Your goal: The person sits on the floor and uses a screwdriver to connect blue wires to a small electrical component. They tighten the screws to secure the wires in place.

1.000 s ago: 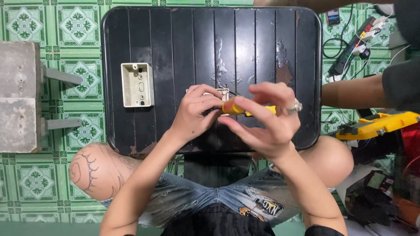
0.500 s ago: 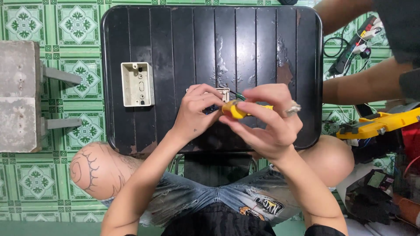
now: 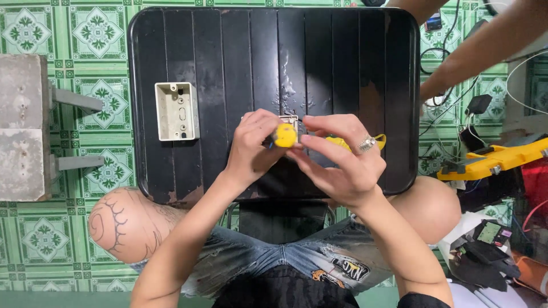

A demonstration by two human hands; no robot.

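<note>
Over the black desk (image 3: 354, 63), my left hand (image 3: 254, 145) is pinched on a small pale fitting (image 3: 288, 120), mostly hidden, while my right hand (image 3: 342, 162) is closed on a yellow screwdriver (image 3: 285, 136) between the two. The tool looks light and rigid, best gripped by its handle. A beige box (image 3: 177, 111) lies left of my left hand; another person's arm (image 3: 479, 48) reaches in beyond my right.

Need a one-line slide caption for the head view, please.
Both hands, left hand and right hand, hold a yellow-handled screwdriver over a black table.
</note>
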